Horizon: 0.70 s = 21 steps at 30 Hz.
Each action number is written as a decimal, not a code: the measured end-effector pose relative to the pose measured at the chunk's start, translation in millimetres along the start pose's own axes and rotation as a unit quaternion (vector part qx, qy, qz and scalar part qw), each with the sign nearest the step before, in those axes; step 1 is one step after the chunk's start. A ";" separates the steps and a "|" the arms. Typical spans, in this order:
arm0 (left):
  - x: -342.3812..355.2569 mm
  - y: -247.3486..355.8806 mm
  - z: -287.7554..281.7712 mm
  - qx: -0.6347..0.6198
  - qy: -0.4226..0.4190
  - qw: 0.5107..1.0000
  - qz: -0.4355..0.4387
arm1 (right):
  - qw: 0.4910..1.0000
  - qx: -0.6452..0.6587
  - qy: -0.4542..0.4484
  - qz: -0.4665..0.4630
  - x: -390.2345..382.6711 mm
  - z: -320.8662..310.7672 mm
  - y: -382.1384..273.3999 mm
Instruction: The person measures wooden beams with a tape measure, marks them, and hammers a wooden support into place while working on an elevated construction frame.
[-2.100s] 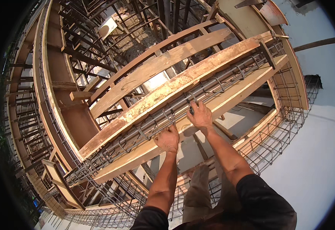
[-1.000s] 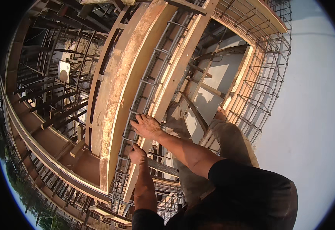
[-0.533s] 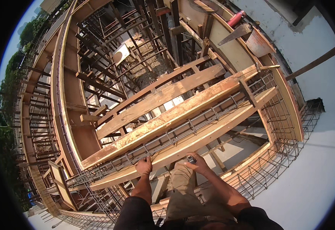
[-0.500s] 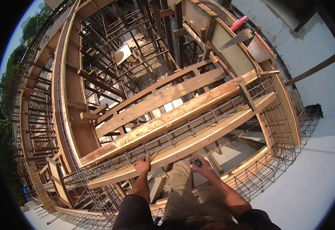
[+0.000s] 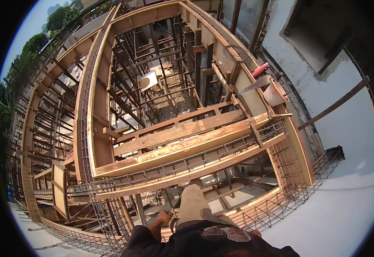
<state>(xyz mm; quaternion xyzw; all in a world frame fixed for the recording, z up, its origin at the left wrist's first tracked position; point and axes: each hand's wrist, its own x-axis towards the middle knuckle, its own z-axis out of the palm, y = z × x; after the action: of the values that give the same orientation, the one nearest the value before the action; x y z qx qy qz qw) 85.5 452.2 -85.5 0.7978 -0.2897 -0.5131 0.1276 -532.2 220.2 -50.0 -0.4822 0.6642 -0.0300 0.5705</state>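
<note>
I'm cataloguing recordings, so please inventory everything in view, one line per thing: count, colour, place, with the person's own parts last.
Wooden formwork boards: many, tan, across the scene
Steel rebar cages: several, dark grey, along beam troughs and lower edges
Straight timber props: many, dark brown, upper centre and left
Flat board with round patch: one, white, upper centre
Cylindrical bottle: one, red, upper right
Broad-bladed handsaw: one, grey, below the bottle
Stained round bucket: one, whitish-orange, right of the saw
Smooth flat surface: one, whitish, far right
Leafy trees: several, green, upper left
Trousers: one pair, khaki, lower centre
Shirt: one, black, bottom edge
Left hand: one, bare, left of the trousers
Right hand: not clearly seen
</note>
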 end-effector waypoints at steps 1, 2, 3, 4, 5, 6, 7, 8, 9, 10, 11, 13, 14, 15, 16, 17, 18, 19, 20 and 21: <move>-2.7 12.4 21.6 -0.027 -0.002 0.999 -0.040 | 0.996 -0.059 0.026 -0.056 12.9 -18.8 43.1; 1.6 21.8 23.3 -0.038 -0.013 0.998 -0.053 | 0.986 -0.094 0.051 -0.127 19.8 -20.4 74.9; -14.1 9.9 15.2 -0.033 -0.001 0.997 -0.064 | 0.993 -0.068 0.032 -0.086 24.0 -8.0 66.8; -31.2 -1.2 0.3 -0.004 -0.006 0.999 -0.050 | 0.999 -0.021 0.010 -0.041 9.7 11.1 31.5; -42.0 1.7 -5.2 0.025 -0.024 0.999 -0.025 | 1.000 0.027 0.010 -0.001 -5.4 12.3 13.9; -48.9 15.0 1.5 0.081 -0.030 0.996 0.013 | 0.997 0.060 0.023 0.036 -19.2 -6.7 -3.9; -47.5 9.0 -7.4 0.012 -0.041 0.999 -0.029 | 0.991 0.116 0.020 0.064 -25.9 -5.6 -23.2; -39.4 3.2 -23.9 -0.056 -0.048 0.995 -0.069 | 0.985 0.156 0.017 0.077 -29.8 -0.9 -43.2; -30.2 4.5 -37.8 0.046 -0.037 0.998 0.018 | 0.979 0.185 0.022 0.083 -35.4 -3.3 -57.4; -22.2 7.8 -50.7 0.148 -0.009 0.984 0.102 | 0.974 0.206 0.027 0.086 -39.1 -5.4 -70.0; -6.7 24.6 -43.1 0.023 0.017 0.998 0.049 | 0.973 0.209 0.046 0.090 -49.7 -17.6 -85.7; 11.3 46.7 -81.0 0.186 0.121 0.960 0.169 | 0.966 0.239 0.041 0.091 -55.6 -14.6 -99.7; 26.7 112.5 -61.3 0.097 0.044 0.979 0.176 | 0.963 0.233 0.092 0.099 -67.1 -43.1 -90.1; 9.2 55.7 -128.6 0.038 0.150 0.962 0.226 | 0.960 0.263 0.011 0.092 -56.3 4.5 -111.2; 31.8 107.6 -99.9 0.112 0.075 0.981 0.140 | 0.961 0.251 0.057 0.097 -61.2 -21.3 -104.6; 34.9 128.8 -104.2 0.116 0.074 0.981 0.139 | 0.959 0.258 0.056 0.101 -62.7 -19.5 -106.2; 35.7 140.2 -113.7 -0.008 0.097 0.991 0.090 | 0.957 0.265 0.049 0.104 -62.3 -14.5 -109.1; 39.1 159.5 -116.7 -0.135 0.111 0.983 0.045 | 0.956 0.270 0.051 0.106 -65.1 -14.8 -107.2; 39.8 177.2 -118.6 -0.131 0.108 0.984 0.048 | 0.954 0.274 0.055 0.107 -64.7 -15.7 -107.0; 36.1 198.1 -115.0 -0.082 0.064 0.994 0.038 | 0.952 0.276 0.064 0.112 -68.3 -19.3 -104.9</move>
<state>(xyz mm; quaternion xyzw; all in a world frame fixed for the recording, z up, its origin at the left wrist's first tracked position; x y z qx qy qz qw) 133.6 261.6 37.6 0.8046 -0.2682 -0.4773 0.2301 -491.7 200.5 68.4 -0.2252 0.7149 -0.1792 0.6372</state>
